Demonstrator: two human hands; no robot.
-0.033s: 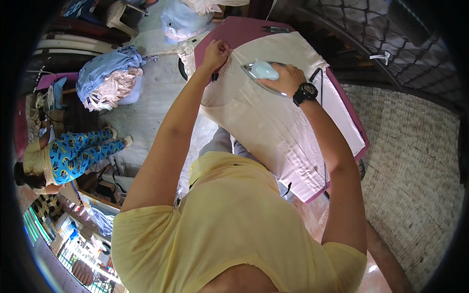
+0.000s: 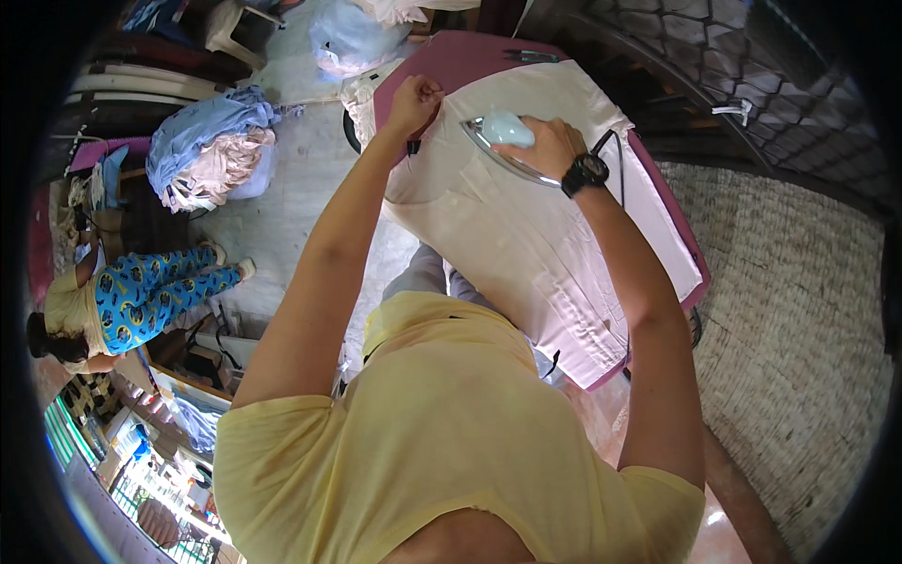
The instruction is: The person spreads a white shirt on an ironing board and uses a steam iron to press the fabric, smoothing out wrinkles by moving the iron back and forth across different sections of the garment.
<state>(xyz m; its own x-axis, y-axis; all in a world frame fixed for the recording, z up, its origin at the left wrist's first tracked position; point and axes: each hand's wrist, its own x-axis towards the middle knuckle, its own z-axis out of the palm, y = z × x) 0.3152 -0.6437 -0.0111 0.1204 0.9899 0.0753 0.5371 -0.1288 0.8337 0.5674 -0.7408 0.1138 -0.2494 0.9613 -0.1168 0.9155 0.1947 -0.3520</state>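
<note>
A pale cream garment lies spread over a maroon-covered ironing board, and part of it hangs over the near edge. My right hand is wrapped round the handle of a clothes iron with a pale blue-green top. The iron's metal soleplate rests on the cloth, tip toward the left. My left hand is at the garment's far left edge, thumb and fingers closed on the cloth there.
A black cord runs beside my right wrist. Dark slim tools lie at the board's far end. A metal grille stands at the right. Piled laundry and a person in blue patterned trousers are at the left.
The iron and my right hand have shifted very slightly to the left. My left hand stays at the cloth's edge, its fingers slightly moved.
</note>
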